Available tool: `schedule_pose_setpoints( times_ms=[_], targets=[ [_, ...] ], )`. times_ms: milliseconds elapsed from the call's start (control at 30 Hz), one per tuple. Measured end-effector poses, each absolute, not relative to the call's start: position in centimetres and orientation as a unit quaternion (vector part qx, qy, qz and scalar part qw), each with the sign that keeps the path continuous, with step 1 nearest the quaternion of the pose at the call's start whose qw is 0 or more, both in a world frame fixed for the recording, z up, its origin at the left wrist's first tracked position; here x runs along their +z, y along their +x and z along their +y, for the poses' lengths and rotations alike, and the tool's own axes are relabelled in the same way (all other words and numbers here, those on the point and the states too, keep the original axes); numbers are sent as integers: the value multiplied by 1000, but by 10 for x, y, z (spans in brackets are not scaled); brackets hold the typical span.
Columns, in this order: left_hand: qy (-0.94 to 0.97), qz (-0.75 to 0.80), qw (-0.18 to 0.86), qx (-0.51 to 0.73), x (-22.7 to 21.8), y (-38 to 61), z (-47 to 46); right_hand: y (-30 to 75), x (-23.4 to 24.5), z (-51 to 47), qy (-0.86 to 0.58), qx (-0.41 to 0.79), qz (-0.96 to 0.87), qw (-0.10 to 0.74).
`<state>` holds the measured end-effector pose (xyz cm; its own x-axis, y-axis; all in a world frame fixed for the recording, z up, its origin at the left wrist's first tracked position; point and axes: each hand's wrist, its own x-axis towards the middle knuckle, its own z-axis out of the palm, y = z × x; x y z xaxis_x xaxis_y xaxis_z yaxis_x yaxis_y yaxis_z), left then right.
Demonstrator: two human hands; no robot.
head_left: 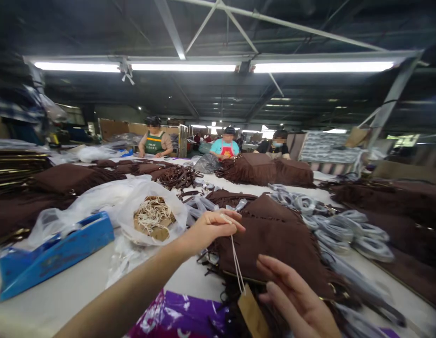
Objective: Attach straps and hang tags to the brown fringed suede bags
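Between thumb and fingers, my left hand (214,226) pinches the top of a white string loop (236,263). From that string hangs a brown paper hang tag (253,313), low in front of me. Just right of the tag is my right hand (297,295), fingers apart and thumb raised, with nothing seen in its grasp. Behind both hands lies a dark brown fringed suede-like bag (274,239), flat on the pile. A clear plastic bag (177,220) left of my left hand holds several more strung tags (152,216).
A blue tape dispenser (59,256) stands at left on the white table (80,291). Coiled straps in plastic (355,232) lie at right. Purple printed plastic (186,312) is at the near edge. More brown bags (270,170) are stacked farther back, where three people work across the table.
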<state>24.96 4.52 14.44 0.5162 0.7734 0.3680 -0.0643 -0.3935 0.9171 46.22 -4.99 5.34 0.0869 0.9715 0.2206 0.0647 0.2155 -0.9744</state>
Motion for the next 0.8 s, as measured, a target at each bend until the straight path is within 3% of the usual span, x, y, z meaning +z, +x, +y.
schedule_pose_setpoints(
  times_ms=[133, 267, 400, 500, 600, 700, 800],
  targets=[
    [718, 199, 542, 389, 125, 282, 28, 436, 75, -48, -353, 533, -441, 629],
    [718, 188, 555, 376, 103, 296, 18, 428, 78, -49, -320, 615, -393, 604],
    [693, 214, 583, 366, 93, 288, 21, 435, 65, -46, -363, 618, -421, 556],
    [673, 276, 576, 372, 85, 266, 29, 445, 56, -44, -426, 545, -500, 521],
    [701, 364, 548, 276, 70, 239, 34, 455, 49, -45, -446, 514, -574, 455],
    [768, 419, 453, 171, 51, 218, 37, 459, 40, -45, -440, 571, -557, 413],
    [813, 444, 300, 226, 36, 210, 40, 456, 33, -40, -447, 616, -475, 442]
  ],
)
